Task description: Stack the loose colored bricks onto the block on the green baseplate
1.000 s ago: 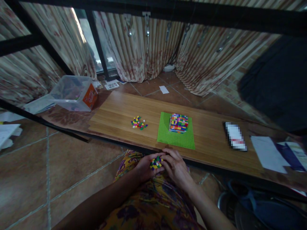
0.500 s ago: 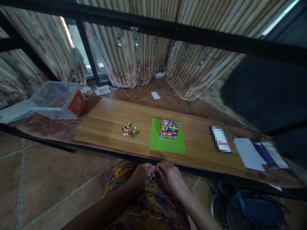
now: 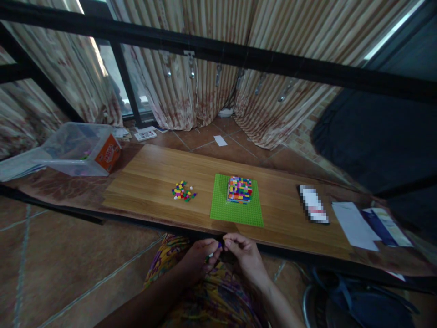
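One purple brick (image 3: 220,245) is pinched by my left hand (image 3: 201,256); whether my right hand (image 3: 244,255) pinches anything, I cannot tell

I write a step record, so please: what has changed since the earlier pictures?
The left hand closed over its bricks, a purple one now at the fingertips; the right hand withdrew from the palm, fingers curled alongside. The brick block, green baseplate and loose bricks stayed put.

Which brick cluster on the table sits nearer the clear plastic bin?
The loose bricks scattered directly on the wooden board; the other, a stacked block, stands on the green baseplate, farther right.
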The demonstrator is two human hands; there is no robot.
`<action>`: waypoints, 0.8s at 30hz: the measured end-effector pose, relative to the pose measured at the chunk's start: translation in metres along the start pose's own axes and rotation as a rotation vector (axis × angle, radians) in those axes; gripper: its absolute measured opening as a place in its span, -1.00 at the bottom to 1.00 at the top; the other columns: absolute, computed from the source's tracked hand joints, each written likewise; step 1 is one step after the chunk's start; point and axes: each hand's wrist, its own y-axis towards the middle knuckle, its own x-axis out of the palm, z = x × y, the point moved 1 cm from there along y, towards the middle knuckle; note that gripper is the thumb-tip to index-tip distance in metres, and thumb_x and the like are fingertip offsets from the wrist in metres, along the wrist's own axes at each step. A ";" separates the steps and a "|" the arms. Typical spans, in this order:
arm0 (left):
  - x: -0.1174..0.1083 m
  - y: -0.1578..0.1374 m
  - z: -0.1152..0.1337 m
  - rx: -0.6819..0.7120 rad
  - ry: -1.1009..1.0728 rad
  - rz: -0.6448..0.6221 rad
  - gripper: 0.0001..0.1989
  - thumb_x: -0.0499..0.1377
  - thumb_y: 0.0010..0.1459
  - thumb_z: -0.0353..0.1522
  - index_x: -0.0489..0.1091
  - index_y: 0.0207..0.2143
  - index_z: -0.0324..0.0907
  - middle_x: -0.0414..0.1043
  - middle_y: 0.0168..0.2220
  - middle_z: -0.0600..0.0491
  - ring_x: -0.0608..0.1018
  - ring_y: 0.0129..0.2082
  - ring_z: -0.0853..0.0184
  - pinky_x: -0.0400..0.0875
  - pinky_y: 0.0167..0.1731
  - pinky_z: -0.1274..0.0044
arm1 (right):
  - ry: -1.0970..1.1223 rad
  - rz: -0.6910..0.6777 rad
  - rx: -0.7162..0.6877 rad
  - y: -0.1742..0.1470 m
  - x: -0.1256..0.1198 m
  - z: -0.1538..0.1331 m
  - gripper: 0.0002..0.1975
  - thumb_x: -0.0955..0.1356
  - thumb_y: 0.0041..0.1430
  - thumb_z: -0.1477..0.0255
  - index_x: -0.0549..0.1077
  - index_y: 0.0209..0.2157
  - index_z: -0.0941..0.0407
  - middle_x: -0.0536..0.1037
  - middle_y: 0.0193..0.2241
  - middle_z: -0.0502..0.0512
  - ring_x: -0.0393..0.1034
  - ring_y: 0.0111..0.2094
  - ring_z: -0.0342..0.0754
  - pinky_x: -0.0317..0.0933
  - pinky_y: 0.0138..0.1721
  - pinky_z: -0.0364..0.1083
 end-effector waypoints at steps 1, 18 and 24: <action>0.001 -0.001 0.002 -0.002 -0.003 0.007 -0.63 0.20 -0.02 -0.08 0.25 -0.45 -0.20 0.05 -0.65 0.24 0.00 -0.70 0.58 -0.19 -0.68 0.62 | -0.037 0.038 -0.021 0.004 -0.005 -0.003 -0.73 0.43 -0.01 0.21 0.56 -0.35 0.11 0.51 -0.55 -0.01 0.36 -0.49 -0.11 0.24 -0.39 -0.12; -0.005 0.001 0.000 -0.048 0.111 0.042 -0.63 0.16 0.01 -0.06 0.23 -0.49 -0.18 0.07 -0.64 0.23 0.00 -0.74 0.58 -0.22 -0.71 0.60 | -0.936 0.326 -0.623 0.109 -0.029 -0.058 -0.76 0.24 0.18 0.40 0.55 -0.31 0.09 0.58 -0.31 0.13 0.44 -0.29 0.00 0.27 -0.20 -0.04; -0.005 -0.001 0.000 -0.087 0.098 0.046 -0.63 0.13 0.01 -0.04 0.24 -0.45 -0.17 0.08 -0.64 0.24 0.02 -0.75 0.56 -0.20 -0.70 0.61 | -1.038 0.331 -0.588 0.118 -0.026 -0.055 -0.79 0.25 0.17 0.40 0.52 -0.37 0.08 0.59 -0.37 0.10 0.44 -0.39 -0.03 0.23 -0.31 -0.08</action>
